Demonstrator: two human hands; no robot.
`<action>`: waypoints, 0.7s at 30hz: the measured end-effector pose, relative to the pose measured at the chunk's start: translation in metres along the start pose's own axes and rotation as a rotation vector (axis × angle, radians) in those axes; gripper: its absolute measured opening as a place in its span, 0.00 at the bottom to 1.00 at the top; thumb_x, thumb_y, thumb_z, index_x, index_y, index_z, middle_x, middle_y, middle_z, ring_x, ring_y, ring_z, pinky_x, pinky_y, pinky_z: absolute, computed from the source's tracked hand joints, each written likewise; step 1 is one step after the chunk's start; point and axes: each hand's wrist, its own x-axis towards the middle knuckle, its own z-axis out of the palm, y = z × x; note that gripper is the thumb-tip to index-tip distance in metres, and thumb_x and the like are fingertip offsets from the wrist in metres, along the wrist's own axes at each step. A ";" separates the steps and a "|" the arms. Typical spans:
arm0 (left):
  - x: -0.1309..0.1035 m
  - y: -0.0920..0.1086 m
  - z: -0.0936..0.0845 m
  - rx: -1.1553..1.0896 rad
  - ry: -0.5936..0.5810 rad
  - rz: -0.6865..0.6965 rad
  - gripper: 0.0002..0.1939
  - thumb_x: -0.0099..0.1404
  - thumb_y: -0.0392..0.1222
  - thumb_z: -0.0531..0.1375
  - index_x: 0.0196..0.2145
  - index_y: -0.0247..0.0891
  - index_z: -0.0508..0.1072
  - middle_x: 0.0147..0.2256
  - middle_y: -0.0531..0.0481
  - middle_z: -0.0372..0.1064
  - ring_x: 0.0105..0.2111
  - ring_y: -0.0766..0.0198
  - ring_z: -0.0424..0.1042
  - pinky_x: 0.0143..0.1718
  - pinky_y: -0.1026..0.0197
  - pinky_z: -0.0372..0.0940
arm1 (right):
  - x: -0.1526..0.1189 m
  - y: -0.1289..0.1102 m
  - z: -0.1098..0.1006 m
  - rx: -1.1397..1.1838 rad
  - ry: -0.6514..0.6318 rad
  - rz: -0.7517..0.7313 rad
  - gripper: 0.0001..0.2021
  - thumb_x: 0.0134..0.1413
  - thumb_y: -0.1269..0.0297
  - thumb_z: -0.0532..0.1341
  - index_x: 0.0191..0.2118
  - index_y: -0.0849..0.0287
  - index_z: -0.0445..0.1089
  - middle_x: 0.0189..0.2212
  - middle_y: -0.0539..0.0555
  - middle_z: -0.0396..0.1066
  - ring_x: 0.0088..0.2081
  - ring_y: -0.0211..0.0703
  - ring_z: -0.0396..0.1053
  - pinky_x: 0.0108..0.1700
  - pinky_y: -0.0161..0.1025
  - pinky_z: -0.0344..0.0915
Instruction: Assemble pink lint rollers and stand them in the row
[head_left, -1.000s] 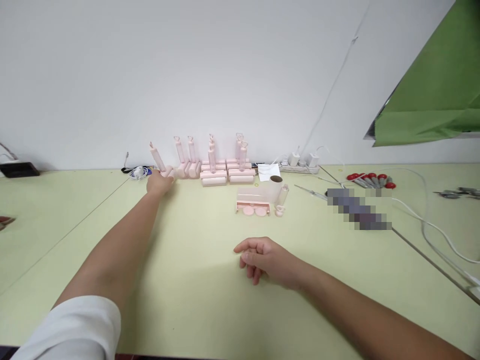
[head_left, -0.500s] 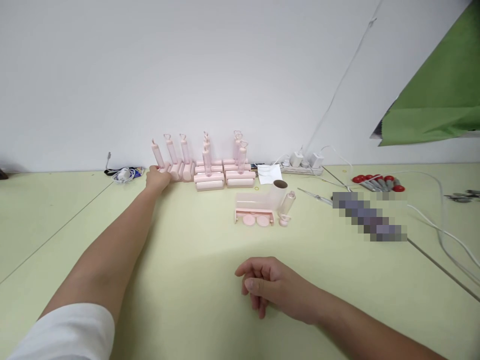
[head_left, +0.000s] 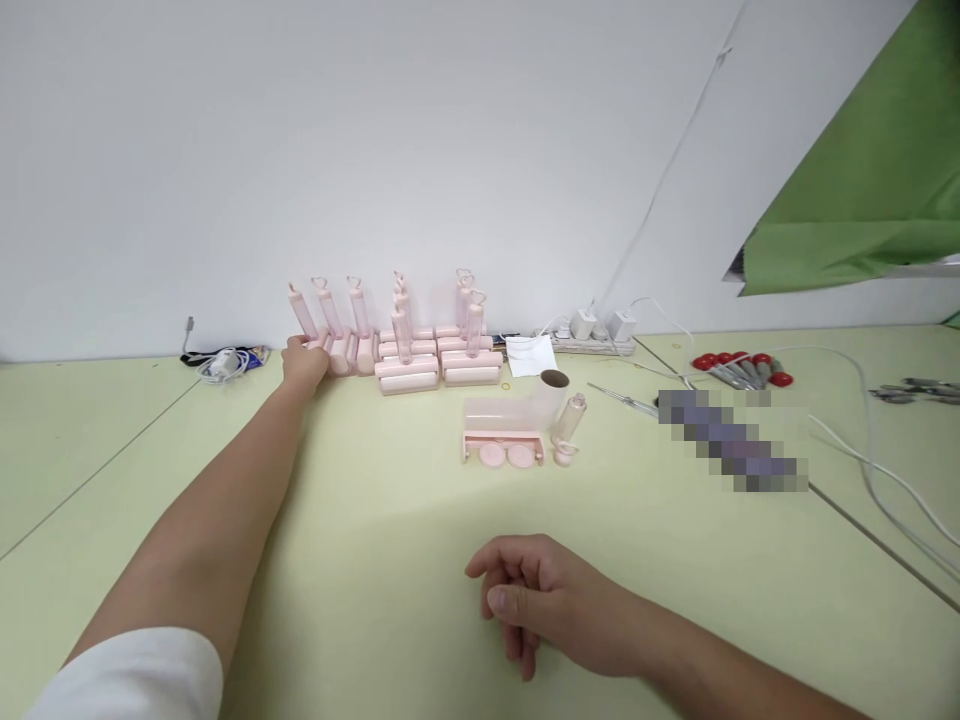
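At the left end of the row, my left hand (head_left: 304, 365) closes round the pink head of the outermost lint roller (head_left: 303, 314). Its clear handle with a loop on top stands up behind my fingers, which are partly hidden. Beside it are two similar lint rollers (head_left: 342, 350). My right hand (head_left: 536, 600) hovers over the near part of the table, fingers loosely curled and apart, holding nothing. Farther off from it lie a pink roller cover (head_left: 502, 440), two round pink caps (head_left: 506, 456), a sticky roll (head_left: 551, 400) with a brown core, and a clear handle (head_left: 569, 420).
More pink lint rollers (head_left: 406, 376) stand in two groups by the wall. A white paper (head_left: 531, 355) and a power strip (head_left: 592, 345) with chargers are behind. Red-handled tools (head_left: 742, 367), a screwdriver (head_left: 622, 398), a blurred patch and cables lie right. A coiled cable (head_left: 223, 366) lies left.
The view has shifted slightly, so the objects on the table sit a little lower and farther left. My left hand stays on the same lint roller, and my right hand keeps its pose.
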 end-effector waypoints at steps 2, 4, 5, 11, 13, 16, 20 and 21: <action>-0.003 0.002 -0.002 0.005 0.007 0.000 0.36 0.50 0.36 0.62 0.58 0.39 0.62 0.57 0.36 0.62 0.55 0.44 0.67 0.52 0.46 0.67 | 0.000 0.000 0.000 -0.007 0.002 0.006 0.18 0.53 0.58 0.65 0.47 0.61 0.68 0.33 0.49 0.66 0.25 0.33 0.69 0.25 0.33 0.69; -0.009 0.008 -0.004 0.022 0.052 0.023 0.36 0.53 0.40 0.62 0.60 0.38 0.60 0.60 0.34 0.58 0.60 0.42 0.61 0.58 0.42 0.61 | 0.000 -0.001 -0.001 -0.008 0.003 0.008 0.19 0.52 0.57 0.66 0.47 0.61 0.69 0.33 0.49 0.65 0.25 0.33 0.69 0.25 0.34 0.69; -0.013 0.014 -0.004 0.031 0.084 0.041 0.37 0.55 0.43 0.62 0.61 0.37 0.58 0.62 0.33 0.56 0.62 0.41 0.58 0.61 0.41 0.57 | 0.000 -0.001 -0.001 -0.008 0.004 0.009 0.19 0.52 0.57 0.66 0.47 0.61 0.69 0.33 0.49 0.65 0.26 0.33 0.69 0.25 0.34 0.69; -0.036 0.058 0.003 0.079 0.261 0.177 0.56 0.55 0.64 0.62 0.68 0.31 0.39 0.67 0.27 0.44 0.66 0.39 0.50 0.64 0.40 0.49 | -0.001 -0.002 0.000 -0.001 -0.005 0.013 0.19 0.51 0.56 0.67 0.46 0.60 0.69 0.32 0.49 0.66 0.25 0.33 0.69 0.25 0.34 0.69; -0.042 0.069 0.009 0.139 0.348 0.306 0.55 0.56 0.65 0.61 0.68 0.33 0.39 0.69 0.30 0.36 0.68 0.41 0.44 0.65 0.43 0.47 | -0.001 -0.001 0.001 0.004 -0.005 0.013 0.19 0.51 0.56 0.67 0.46 0.60 0.69 0.32 0.49 0.65 0.25 0.33 0.69 0.26 0.34 0.69; -0.045 0.076 0.018 0.238 0.373 0.392 0.44 0.57 0.66 0.60 0.64 0.40 0.55 0.70 0.37 0.33 0.68 0.41 0.41 0.66 0.43 0.45 | -0.001 0.001 0.000 0.006 -0.009 0.004 0.19 0.52 0.55 0.66 0.47 0.61 0.69 0.32 0.49 0.65 0.25 0.32 0.69 0.26 0.34 0.69; -0.038 0.071 0.027 0.333 0.264 0.338 0.32 0.56 0.67 0.59 0.48 0.41 0.72 0.70 0.43 0.37 0.67 0.31 0.39 0.63 0.32 0.42 | 0.001 0.003 0.000 0.024 -0.026 -0.018 0.21 0.51 0.52 0.67 0.46 0.61 0.68 0.32 0.49 0.65 0.25 0.33 0.68 0.26 0.33 0.69; -0.035 0.069 0.028 0.355 0.242 0.347 0.30 0.57 0.67 0.58 0.46 0.41 0.73 0.70 0.43 0.39 0.67 0.30 0.38 0.63 0.29 0.40 | 0.001 0.003 0.000 0.030 -0.027 -0.020 0.22 0.51 0.51 0.67 0.46 0.61 0.68 0.32 0.49 0.65 0.25 0.32 0.68 0.25 0.33 0.69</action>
